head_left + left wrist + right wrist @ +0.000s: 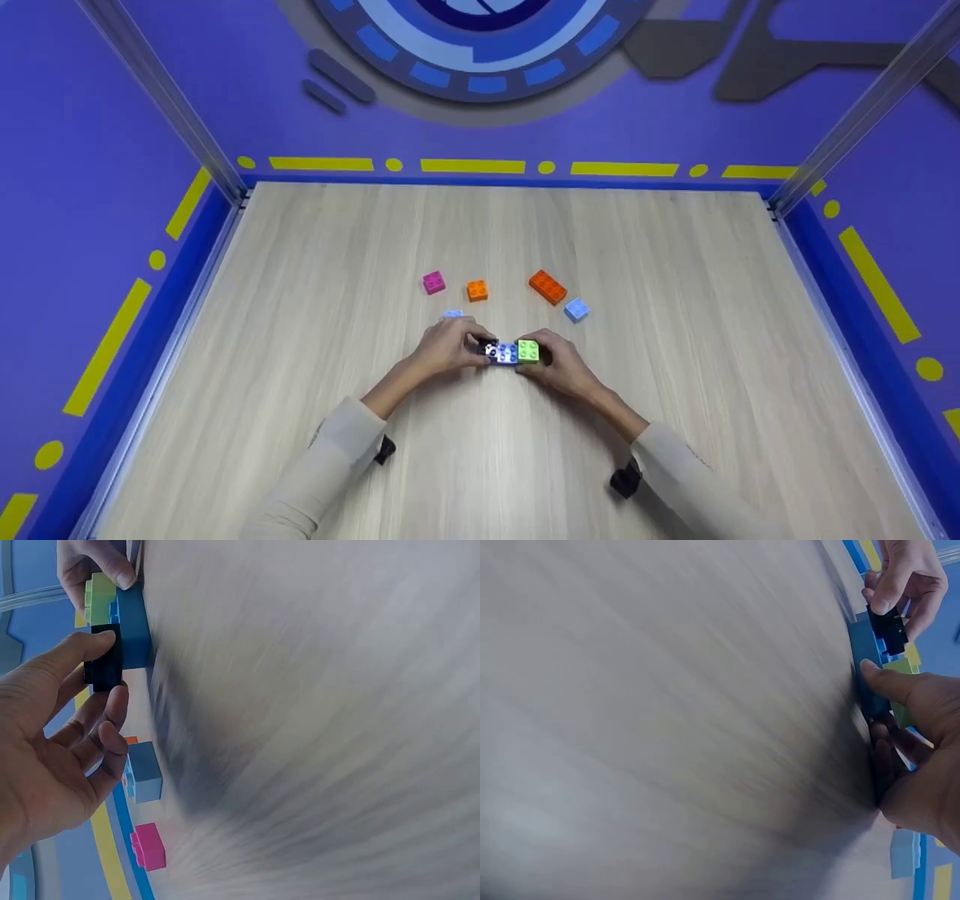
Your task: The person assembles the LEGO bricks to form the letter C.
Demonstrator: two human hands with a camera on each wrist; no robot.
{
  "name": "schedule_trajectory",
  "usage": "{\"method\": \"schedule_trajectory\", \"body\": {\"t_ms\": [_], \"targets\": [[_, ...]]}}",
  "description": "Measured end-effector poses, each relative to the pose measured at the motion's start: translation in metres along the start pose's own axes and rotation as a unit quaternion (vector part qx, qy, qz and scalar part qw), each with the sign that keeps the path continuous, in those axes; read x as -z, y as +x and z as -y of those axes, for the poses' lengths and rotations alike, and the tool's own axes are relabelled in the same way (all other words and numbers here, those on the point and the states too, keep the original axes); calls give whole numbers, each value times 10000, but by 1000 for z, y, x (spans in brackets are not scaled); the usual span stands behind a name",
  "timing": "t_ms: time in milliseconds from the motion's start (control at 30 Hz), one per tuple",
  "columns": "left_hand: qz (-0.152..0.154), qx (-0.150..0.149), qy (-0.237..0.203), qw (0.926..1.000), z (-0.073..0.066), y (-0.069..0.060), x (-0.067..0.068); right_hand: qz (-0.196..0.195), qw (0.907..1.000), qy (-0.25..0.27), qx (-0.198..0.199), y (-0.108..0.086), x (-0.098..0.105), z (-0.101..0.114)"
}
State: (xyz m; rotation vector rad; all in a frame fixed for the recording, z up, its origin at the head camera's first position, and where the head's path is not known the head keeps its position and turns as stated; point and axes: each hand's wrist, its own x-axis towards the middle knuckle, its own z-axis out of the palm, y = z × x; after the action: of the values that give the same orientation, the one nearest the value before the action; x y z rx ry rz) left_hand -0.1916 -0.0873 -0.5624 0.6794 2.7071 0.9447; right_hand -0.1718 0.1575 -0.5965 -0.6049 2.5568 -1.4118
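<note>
My right hand [567, 367] grips a long blue brick [135, 630] between thumb and fingers. On the right end of that brick sits a lime green brick [529, 351]. With thumb and fingertips, my left hand [444, 347] pinches a black brick [106, 660] at the blue brick's left end, over its studs. Whether the black brick is pressed fully down, I cannot tell. Blue studs show between the black and green bricks in the head view. Partly hidden behind my left hand lies a light blue brick [453, 313].
Beyond my hands lie a magenta brick [433, 283], a small orange brick [477, 290], a longer red-orange brick [547, 287] and another light blue brick [577, 310]. Blue-purple panels [480, 142] border the wooden table [480, 465] at the back and sides.
</note>
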Motion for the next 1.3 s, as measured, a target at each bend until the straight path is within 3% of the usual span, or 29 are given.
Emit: {"method": "schedule_trajectory", "body": {"t_ms": [200,467,633,833,1033,1300], "targets": [[-97,-35,179,9998,0,-1,-4,112,9999,-52,-12,0,2,1],[152,-453,625,9969,-2,2,-2,79,9999,-42,99,1,7,1],[492,-519,370,9968,2,4,6,120,9999,21,-20,2,6,0],[680,-637,-358,9950,7,13,21,105,9997,133,-147,2,5,2],[247,-426,-632,9968,12,22,31,91,9997,97,-220,2,4,1],[-780,5,-182,9968,21,34,35,95,9994,192,-289,3,4,-1]]}}
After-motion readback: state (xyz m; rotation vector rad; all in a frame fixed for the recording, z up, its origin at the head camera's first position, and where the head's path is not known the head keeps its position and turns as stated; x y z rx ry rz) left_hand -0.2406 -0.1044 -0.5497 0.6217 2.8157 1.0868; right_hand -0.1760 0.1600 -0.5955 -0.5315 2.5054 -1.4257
